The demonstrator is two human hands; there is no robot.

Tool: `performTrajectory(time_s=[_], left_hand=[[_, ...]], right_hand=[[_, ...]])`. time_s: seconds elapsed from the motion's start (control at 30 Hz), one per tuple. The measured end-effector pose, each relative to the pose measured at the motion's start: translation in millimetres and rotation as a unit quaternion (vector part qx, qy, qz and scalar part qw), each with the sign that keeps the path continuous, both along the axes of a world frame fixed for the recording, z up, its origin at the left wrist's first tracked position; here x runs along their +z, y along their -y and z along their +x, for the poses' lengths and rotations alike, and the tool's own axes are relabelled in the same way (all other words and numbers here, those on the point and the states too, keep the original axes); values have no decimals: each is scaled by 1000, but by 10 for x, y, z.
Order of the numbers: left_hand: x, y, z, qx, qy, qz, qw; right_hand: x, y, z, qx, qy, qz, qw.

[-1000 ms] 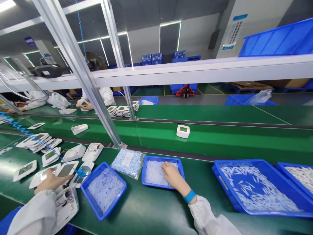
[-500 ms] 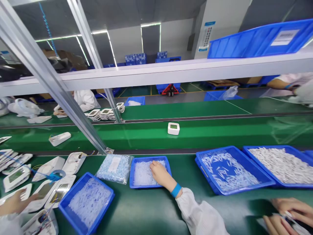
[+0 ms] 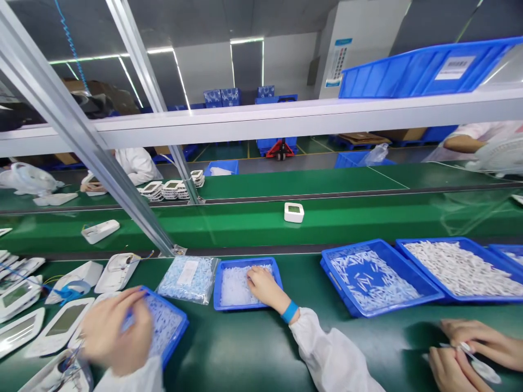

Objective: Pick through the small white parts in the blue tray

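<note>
My right hand (image 3: 265, 287): fingers narrow, among bits (image 3: 233, 287) in tray (image 3: 245, 307); can't tell if holding. Left hand (image 3: 118, 332): blurred over nearer bin (image 3: 176, 336), grip unclear. I judge: fingering bits; lifting calls for fine pinch.

Near left tray (image 3: 182, 326): blue | wristband (image 3: 290, 312): turquoise-blue, plain | conveyor belt (image 3: 245, 223): bright green | far stacked boxes (image 3: 222, 98): blue, pale-patterned

Bright strips glow in a dimmer background. Soft shadows mark the green surface (image 3: 229, 348); the left hand (image 3: 118, 332) is motion-blurred.
</note>
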State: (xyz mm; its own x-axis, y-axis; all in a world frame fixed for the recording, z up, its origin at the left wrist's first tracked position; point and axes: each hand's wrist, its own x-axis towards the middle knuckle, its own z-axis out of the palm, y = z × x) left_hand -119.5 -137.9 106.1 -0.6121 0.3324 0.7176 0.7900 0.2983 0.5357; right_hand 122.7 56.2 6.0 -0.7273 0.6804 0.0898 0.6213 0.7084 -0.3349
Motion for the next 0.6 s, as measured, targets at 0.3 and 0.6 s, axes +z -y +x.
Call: performTrajectory(time_s=[0.3,0.6], left_hand=[[-579,-1489,938,-316,-91,-382,864],[-947,-1607,927,-308,-140,-358,870]], right_hand=[[50,46,1,-14,-20,11,1000],[48,76,22,-11,-37,37,999]])
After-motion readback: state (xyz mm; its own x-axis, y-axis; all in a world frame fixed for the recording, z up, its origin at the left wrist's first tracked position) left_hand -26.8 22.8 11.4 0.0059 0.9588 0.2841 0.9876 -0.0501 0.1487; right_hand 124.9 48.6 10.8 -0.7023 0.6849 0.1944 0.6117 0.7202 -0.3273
